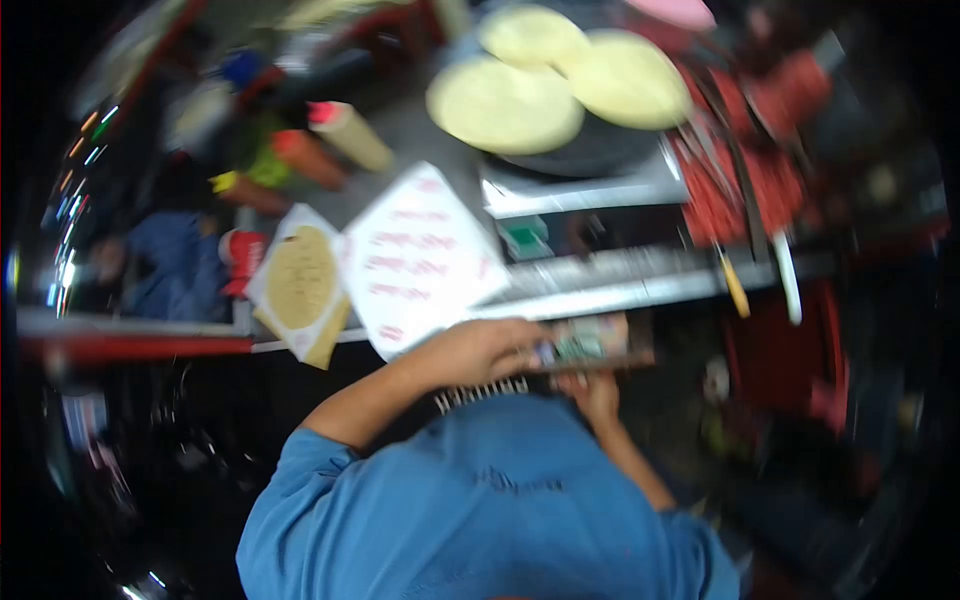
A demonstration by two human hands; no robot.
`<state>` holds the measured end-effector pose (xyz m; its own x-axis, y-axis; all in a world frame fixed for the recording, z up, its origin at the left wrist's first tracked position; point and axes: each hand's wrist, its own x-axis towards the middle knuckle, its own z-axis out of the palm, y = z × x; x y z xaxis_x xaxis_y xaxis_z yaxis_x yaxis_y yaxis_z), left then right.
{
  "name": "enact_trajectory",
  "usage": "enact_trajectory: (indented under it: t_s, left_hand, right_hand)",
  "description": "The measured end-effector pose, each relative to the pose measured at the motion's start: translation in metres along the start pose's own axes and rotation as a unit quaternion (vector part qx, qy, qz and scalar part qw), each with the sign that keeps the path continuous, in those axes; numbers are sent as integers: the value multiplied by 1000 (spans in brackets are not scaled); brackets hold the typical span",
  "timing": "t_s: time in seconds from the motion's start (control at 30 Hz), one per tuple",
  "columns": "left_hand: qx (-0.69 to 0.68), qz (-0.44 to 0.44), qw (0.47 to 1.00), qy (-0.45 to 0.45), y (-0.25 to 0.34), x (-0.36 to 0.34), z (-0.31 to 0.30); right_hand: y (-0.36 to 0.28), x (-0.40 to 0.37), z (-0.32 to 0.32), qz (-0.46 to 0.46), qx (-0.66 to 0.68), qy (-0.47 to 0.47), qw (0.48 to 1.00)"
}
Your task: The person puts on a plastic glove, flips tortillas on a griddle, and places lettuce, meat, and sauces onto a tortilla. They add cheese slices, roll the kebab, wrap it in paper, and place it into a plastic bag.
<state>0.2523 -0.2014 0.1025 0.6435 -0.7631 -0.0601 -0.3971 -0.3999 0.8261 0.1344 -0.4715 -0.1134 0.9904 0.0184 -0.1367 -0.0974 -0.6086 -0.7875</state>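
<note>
A small open tray or drawer (640, 357), with what look like banknotes (592, 338) in it, is at the counter's front edge, blurred by motion. My left hand (492, 348) reaches over its left end, fingers bent together; what they hold is too blurred to name. Below the tray's front edge, my right hand (593, 392) is closed around its underside. Left of my hands lies a white printed paper sheet (425, 255), and beyond it a yellow round flatbread (302, 278) on smaller paper.
Pale dough rounds (505, 105) lie on a dark round griddle (600, 150). Sauce bottles (352, 137) and a red cup (243, 258) stand at the left. Red strips of meat (710, 190) and knives with yellow (735, 287) and white (787, 280) handles are at the right.
</note>
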Motion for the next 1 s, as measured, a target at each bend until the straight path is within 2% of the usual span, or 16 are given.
enact_trajectory:
  t_s: [0.03,0.1,0.17,0.3,0.37,0.43,0.57,0.6,0.67,0.7,0.77,0.8,0.87,0.9,0.97,1.0]
  left_hand:
    - [6,-9,1000,-4,7,-17,-25]
    - [29,-49,995,83,13,-51,-65]
    - [55,-70,983,159,15,-82,-102]
    - [192,-125,936,268,26,-129,-185]
    - [161,-210,904,335,21,-148,-236]
    - [147,-224,870,414,5,-163,-294]
    - [310,-194,789,493,-82,-177,-437]
    - [312,-182,794,488,-108,-173,-470]
    - [468,-212,637,575,-153,-156,-528]
    - [468,-195,647,570,-165,-150,-547]
    - [694,-235,516,444,-186,-146,-581]
    - [667,-235,555,438,-197,-144,-591]
    - [607,-214,593,485,-184,-144,-594]
    - [549,-201,622,521,-177,-149,-591]
    - [517,-135,617,577,-171,-160,-583]
    - [405,-72,664,624,-159,-168,-570]
  right_hand:
    - [14,8,18,18,121,25,992]
    - [6,17,15,36,-94,8,995]
    - [18,39,23,-61,-106,72,990]
    - [30,72,18,-74,-105,70,989]
    - [22,82,17,-58,-128,61,988]
    - [44,86,31,-131,-108,123,978]
    - [46,81,29,-49,-122,82,988]
    - [52,82,32,-22,-123,82,989]
    - [6,72,9,58,-231,-25,971]
    - [-9,66,-1,95,-217,-72,969]
    - [-78,47,-19,178,-259,-85,945]
    - [-109,36,-29,187,-259,-72,945]
    - [-168,21,-41,121,-305,-236,915]
    - [-196,17,-41,121,-308,-231,915]
    - [-249,23,-20,6,-79,-294,952]
    - [-275,37,-5,-72,-43,-282,956]
